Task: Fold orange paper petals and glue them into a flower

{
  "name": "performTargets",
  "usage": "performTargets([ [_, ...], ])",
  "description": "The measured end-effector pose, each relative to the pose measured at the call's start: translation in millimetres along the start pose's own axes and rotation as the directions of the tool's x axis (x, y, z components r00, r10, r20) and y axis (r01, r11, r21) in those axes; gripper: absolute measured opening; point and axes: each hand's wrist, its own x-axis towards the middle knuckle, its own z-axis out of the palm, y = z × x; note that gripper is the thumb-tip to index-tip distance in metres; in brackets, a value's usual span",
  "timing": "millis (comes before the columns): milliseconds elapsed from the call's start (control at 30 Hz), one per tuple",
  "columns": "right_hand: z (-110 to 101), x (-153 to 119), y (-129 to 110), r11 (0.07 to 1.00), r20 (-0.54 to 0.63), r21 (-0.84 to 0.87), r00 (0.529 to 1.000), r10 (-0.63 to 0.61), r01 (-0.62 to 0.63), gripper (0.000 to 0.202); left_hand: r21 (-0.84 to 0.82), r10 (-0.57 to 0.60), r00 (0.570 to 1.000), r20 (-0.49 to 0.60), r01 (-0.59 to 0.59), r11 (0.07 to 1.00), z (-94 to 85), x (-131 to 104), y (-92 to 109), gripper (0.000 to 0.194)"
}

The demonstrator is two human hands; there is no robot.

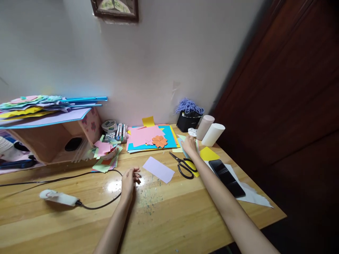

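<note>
My left hand (129, 180) rests on the table with its fingers loosely bent and apart, holding nothing. Just right of it lies a lilac paper rectangle (159, 169). Farther back on the right, my right hand (189, 145) is closed at several pale green and blue paper pieces (183, 150); its fingertips are partly hidden. Black-handled scissors (183, 165) lie below that hand, blades pointing back left, partly over yellow paper. On the stack of coloured sheets (173, 139) sits an orange paper flower (159, 141), beside a small pink one.
At left are a white glue gun (58, 198) with a black cord and a cardboard box (55, 134) topped with papers. Paper scraps (104, 151) and markers (121, 131) stand near it. At right are a phone (227, 178), two cylinders (213, 134) and a yarn-filled black holder (188, 120).
</note>
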Motion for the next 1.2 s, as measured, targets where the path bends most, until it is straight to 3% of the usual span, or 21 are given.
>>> performTargets([
  [133, -15, -2, 38, 0.974, 0.015, -0.221, 0.999, 0.052, -0.048, 0.031, 0.038, 0.01, 1.0, 0.023, -0.011, 0.999, 6.5, -3, -1, 0.035],
  [267, -18, 0, 55, 0.944, 0.075, -0.331, 0.997, 0.032, -0.005, 0.028, 0.056, 0.027, 0.999, 0.032, -0.028, 0.998, 7.7, -4, -1, 0.033],
  [467, -27, 5, 53, 0.931, 0.086, -0.365, 0.996, 0.017, 0.016, 0.027, 0.065, 0.037, 0.998, 0.041, -0.04, 0.997, 5.3, -4, -1, 0.033],
  [600, -38, -5, 42, 0.943, -0.055, -0.329, 0.996, -0.066, 0.045, 0.031, 0.057, 0.043, 0.997, 0.065, -0.047, 0.997, 8.4, -8, -6, 0.034],
  [700, -42, -28, 28, 0.948, -0.148, -0.278, 0.968, -0.203, 0.156, 0.039, 0.024, 0.014, 0.992, 0.129, -0.017, 1.0, 14.2, -14, -9, 0.038],
  [767, -39, -50, 19, 0.925, -0.157, -0.229, 0.927, -0.341, 0.302, 0.039, -0.065, -0.068, 0.967, 0.247, 0.087, 0.994, 18.3, -19, -5, 0.044],
  [833, -32, -75, 11, 0.765, -0.153, -0.063, 0.752, -0.642, 0.64, 0.036, -0.155, -0.15, 0.913, 0.38, 0.222, 0.963, 21.1, -24, 3, 0.055],
  [867, -27, -88, 8, 0.652, -0.084, -0.001, 0.65, -0.755, 0.758, 0.036, -0.178, -0.183, 0.871, 0.455, 0.29, 0.94, 21.9, -26, 8, 0.061],
  [933, -17, -111, 4, 0.484, 0.082, 0.097, 0.478, -0.875, 0.87, 0.036, -0.177, -0.213, 0.806, 0.552, 0.363, 0.915, 22.0, -30, 15, 0.068],
  [1000, -9, -127, 1, 0.407, 0.16, 0.16, 0.383, -0.91, 0.899, 0.037, -0.125, -0.222, 0.815, 0.535, 0.336, 0.934, 20.2, -30, 17, 0.058],
  [1067, -4, -136, 0, 0.381, 0.217, 0.217, 0.336, -0.917, 0.899, 0.035, -0.028, -0.186, 0.873, 0.451, 0.222, 0.975, 17.3, -27, 12, 0.044],
  [1100, -2, -138, 1, 0.395, 0.235, 0.24, 0.341, -0.91, 0.887, 0.035, 0.023, -0.144, 0.906, 0.399, 0.147, 0.989, 15.7, -24, 9, 0.039],
  [1133, -1, -138, 1, 0.427, 0.242, 0.259, 0.369, -0.897, 0.866, 0.035, 0.064, -0.098, 0.93, 0.354, 0.081, 0.995, 14.2, -22, 6, 0.036],
  [1200, -1, -137, 4, 0.544, 0.205, 0.275, 0.505, -0.839, 0.793, 0.034, 0.118, -0.007, 0.957, 0.291, -0.029, 0.993, 11.9, -17, 1, 0.033],
])
